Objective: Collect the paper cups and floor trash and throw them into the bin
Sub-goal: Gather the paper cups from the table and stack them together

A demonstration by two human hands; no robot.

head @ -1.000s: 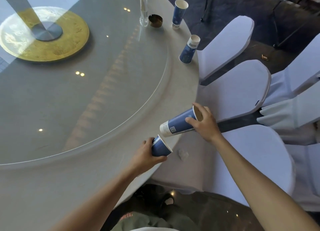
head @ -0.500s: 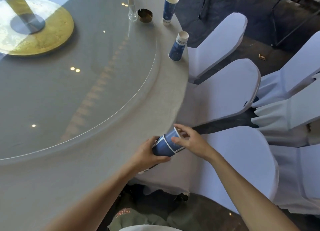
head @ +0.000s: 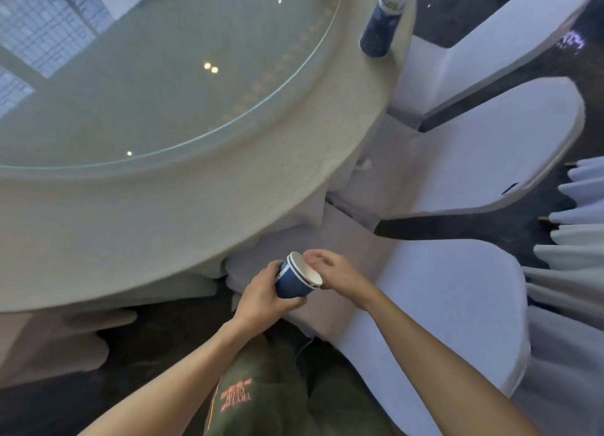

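Observation:
Two blue paper cups nested into one stack [head: 295, 280] sit in my left hand [head: 263, 293], which grips the stack from below and behind, just off the table's edge. The stack's white mouth tilts up and to the right. My right hand [head: 336, 272] rests at the rim with its fingertips on the mouth's right side. Another blue paper cup [head: 382, 24] stands upright on the round table [head: 196, 213] near its far right edge, partly cut off at the top of the view. No bin is in view.
A glass turntable [head: 163, 86] covers the table's middle. White-covered chairs [head: 457, 305] crowd the right side, close to the table. Pleated white cloth [head: 575, 239] hangs at the far right. Dark floor shows below, by my legs.
The right hand pushed its cup fully into the cup held by the left hand. The view swung down and right, and the hands moved away from the table's edge.

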